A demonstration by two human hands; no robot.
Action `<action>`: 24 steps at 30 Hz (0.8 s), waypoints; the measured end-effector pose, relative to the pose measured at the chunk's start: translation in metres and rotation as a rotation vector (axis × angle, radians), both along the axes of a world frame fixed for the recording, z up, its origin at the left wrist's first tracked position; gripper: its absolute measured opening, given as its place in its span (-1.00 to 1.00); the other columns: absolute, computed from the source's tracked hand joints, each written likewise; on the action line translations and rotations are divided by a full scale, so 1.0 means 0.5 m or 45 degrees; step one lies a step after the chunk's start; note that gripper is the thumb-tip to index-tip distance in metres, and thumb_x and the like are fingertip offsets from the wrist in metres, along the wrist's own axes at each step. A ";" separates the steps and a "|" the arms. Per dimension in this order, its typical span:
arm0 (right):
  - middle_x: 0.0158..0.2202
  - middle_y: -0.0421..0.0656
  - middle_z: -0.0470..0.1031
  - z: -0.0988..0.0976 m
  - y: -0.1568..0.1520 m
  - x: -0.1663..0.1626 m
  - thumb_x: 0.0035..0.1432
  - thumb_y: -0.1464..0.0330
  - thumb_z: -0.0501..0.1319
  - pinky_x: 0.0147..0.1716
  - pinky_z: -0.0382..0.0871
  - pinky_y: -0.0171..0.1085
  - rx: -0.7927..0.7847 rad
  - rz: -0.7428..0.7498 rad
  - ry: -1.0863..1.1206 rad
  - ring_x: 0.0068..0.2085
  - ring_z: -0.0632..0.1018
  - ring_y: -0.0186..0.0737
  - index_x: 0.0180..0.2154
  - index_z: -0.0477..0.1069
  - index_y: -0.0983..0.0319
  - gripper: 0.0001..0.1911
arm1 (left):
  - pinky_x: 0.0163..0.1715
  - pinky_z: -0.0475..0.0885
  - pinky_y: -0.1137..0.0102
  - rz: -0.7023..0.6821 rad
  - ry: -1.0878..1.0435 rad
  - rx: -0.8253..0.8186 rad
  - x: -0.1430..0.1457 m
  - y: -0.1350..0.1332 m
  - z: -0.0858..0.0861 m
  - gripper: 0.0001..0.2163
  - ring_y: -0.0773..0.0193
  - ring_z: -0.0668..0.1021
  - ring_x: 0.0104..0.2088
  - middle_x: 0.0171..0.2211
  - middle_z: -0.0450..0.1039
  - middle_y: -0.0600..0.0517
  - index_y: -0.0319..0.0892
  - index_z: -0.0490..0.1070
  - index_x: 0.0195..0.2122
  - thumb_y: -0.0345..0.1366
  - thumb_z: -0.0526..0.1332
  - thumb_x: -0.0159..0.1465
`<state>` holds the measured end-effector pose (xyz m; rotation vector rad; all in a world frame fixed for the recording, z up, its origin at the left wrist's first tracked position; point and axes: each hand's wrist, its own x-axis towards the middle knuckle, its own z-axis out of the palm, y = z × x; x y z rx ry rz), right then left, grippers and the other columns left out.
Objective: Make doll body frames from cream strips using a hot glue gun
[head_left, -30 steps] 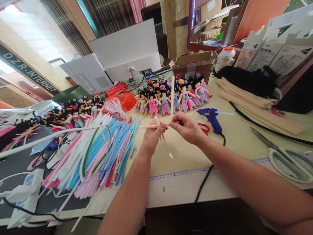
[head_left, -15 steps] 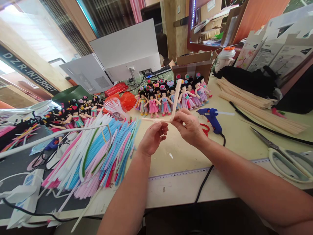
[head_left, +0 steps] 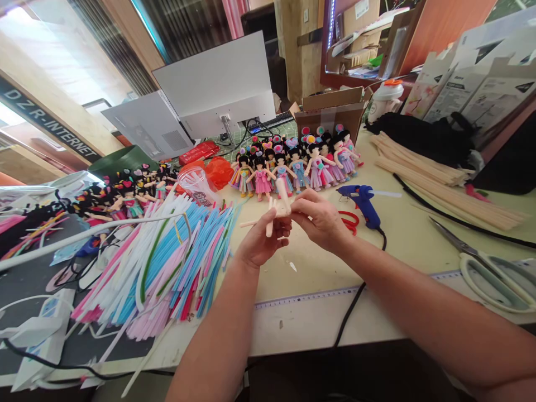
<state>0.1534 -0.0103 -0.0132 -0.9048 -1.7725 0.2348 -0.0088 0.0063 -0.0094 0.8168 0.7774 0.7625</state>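
Note:
Cream-coloured pipe cleaners (head_left: 283,196), bent into a small figure shape, are held between both hands above the table. My left hand (head_left: 263,234) pinches them from the left, thumb on top, with short ends poking out past the fingers. My right hand (head_left: 319,216) grips the right side of the bend with thumb and forefinger. Just behind the hands stand several finished pipe-cleaner dolls (head_left: 260,177) in bright skirts. A blue glue gun (head_left: 365,202) lies to the right of my right hand, with red-handled scissors (head_left: 348,222) partly hidden by that hand.
A heap of coloured pipe cleaners (head_left: 167,257) covers the left side. On the right lie cream pipe cleaner bundles (head_left: 422,159) and large scissors (head_left: 496,273). A ruler (head_left: 305,297) runs along the front edge, crossed by a black cord (head_left: 349,315). A monitor (head_left: 218,84) stands at the back.
The long upright cream piece has been folded down leftward, toward my left hand. My left fingers now close round the bent pieces; my right hand has barely moved.

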 end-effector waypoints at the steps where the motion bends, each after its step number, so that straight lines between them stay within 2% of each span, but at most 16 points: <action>1: -0.36 -0.17 0.33 0.000 0.001 0.001 0.21 0.44 0.15 -0.33 0.31 -0.28 -0.004 0.004 0.007 -0.33 0.42 -0.30 -0.42 0.42 0.20 -0.85 | -0.44 0.31 0.44 0.007 0.015 -0.006 -0.001 0.000 0.001 -0.66 0.39 0.39 -0.46 -0.46 0.36 0.07 -0.20 0.46 -0.44 0.00 0.34 0.03; 4: -0.37 -0.18 0.34 0.000 0.002 0.003 0.21 0.42 0.15 -0.34 0.30 -0.29 -0.010 0.019 0.009 -0.34 0.42 -0.31 -0.40 0.43 0.20 -0.86 | -0.44 0.30 0.47 0.069 0.070 0.001 -0.001 0.002 0.003 -0.73 0.42 0.39 -0.46 -0.46 0.36 0.10 -0.21 0.44 -0.44 -0.15 0.40 -0.05; 7: -0.39 -0.18 0.36 0.001 0.003 0.004 0.22 0.41 0.16 -0.34 0.31 -0.30 -0.027 0.022 -0.011 -0.33 0.43 -0.30 -0.39 0.43 0.21 -0.87 | -0.48 0.28 0.50 0.146 0.122 0.024 0.002 0.003 0.005 -0.73 0.45 0.38 -0.48 -0.49 0.35 0.12 -0.21 0.42 -0.47 -0.21 0.43 -0.11; 15: -0.43 -0.19 0.37 0.002 0.002 0.003 0.21 0.37 0.17 -0.35 0.28 -0.30 -0.107 -0.058 -0.013 -0.38 0.41 -0.30 -0.42 0.42 0.21 -0.85 | -0.51 0.25 0.52 0.273 0.130 0.185 0.010 0.002 0.001 -0.74 0.45 0.36 -0.50 -0.53 0.36 0.11 -0.21 0.43 -0.45 -0.22 0.42 -0.11; 24: -0.51 -0.22 0.31 -0.001 0.012 0.001 0.12 0.36 0.20 -0.45 0.20 -0.30 -0.308 -0.072 0.198 -0.46 0.32 -0.33 -0.51 0.32 0.22 -0.83 | -0.51 0.21 0.45 0.366 0.185 0.498 0.017 0.003 -0.009 -0.79 0.41 0.36 -0.52 -0.56 0.37 0.11 -0.20 0.46 -0.44 -0.24 0.39 -0.05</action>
